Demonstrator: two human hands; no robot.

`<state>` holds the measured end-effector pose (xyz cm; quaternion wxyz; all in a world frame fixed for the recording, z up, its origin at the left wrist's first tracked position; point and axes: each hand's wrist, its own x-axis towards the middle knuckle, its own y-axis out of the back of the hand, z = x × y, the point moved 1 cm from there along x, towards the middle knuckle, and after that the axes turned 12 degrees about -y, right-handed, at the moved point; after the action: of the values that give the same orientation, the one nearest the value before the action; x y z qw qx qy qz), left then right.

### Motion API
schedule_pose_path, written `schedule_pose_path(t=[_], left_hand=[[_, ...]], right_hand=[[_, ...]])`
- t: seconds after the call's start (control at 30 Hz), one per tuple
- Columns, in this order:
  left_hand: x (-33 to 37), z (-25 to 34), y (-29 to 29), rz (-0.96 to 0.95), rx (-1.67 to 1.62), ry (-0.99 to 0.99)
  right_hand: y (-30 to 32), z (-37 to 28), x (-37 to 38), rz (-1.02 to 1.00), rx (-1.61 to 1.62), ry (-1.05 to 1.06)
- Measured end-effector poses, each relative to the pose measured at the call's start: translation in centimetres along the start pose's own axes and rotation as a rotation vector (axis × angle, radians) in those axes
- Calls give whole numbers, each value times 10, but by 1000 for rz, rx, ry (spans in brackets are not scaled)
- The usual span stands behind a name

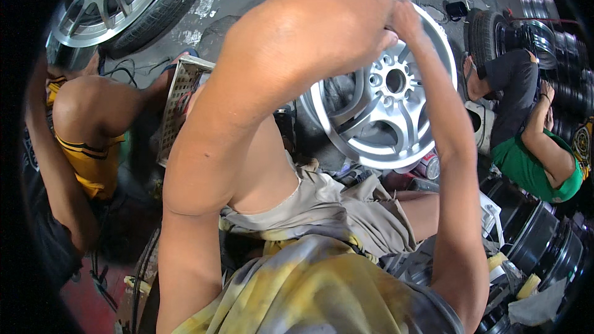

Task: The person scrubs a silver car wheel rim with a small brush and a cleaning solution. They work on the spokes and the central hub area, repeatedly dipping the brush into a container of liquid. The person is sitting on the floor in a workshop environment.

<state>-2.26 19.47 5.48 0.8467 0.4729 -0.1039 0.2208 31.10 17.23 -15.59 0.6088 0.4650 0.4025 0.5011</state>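
Note:
A silver alloy wheel rim (pixel 380 148) stands tilted in front of my knees, its spoked face and round centre hole toward me. My left arm arches across the view, the wrist sharply bent, and my left hand (pixel 337 21) has its fingers curled in at the rim's upper part. There my right hand (pixel 406 20) meets it, fingers closed near the upper edge. Whatever is pinched between the two hands is hidden by the fingers. Bolt holes ring the rim's centre. Behind its left side, part of another round rim (pixel 307 108) shows.
A pale plastic basket (pixel 179 96) stands left of my arm. Upper left is a spoked wheel with a tyre (pixel 164 15). One person (pixel 93 111) sits at left, another in a green shirt (pixel 544 164) at right. Black rims (pixel 532 235) line the right side; a can (pixel 430 164) sits below the rim.

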Motion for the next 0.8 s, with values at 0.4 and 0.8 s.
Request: schedule_pose_path(t=[0.4, 0.8], left_hand=[[-10, -5, -5, -16, 68, 97], [19, 14, 16, -363, 3, 239]], right_hand=[[32, -43, -33, -297, 637, 8], [-14, 40, -18, 43, -86, 287]])
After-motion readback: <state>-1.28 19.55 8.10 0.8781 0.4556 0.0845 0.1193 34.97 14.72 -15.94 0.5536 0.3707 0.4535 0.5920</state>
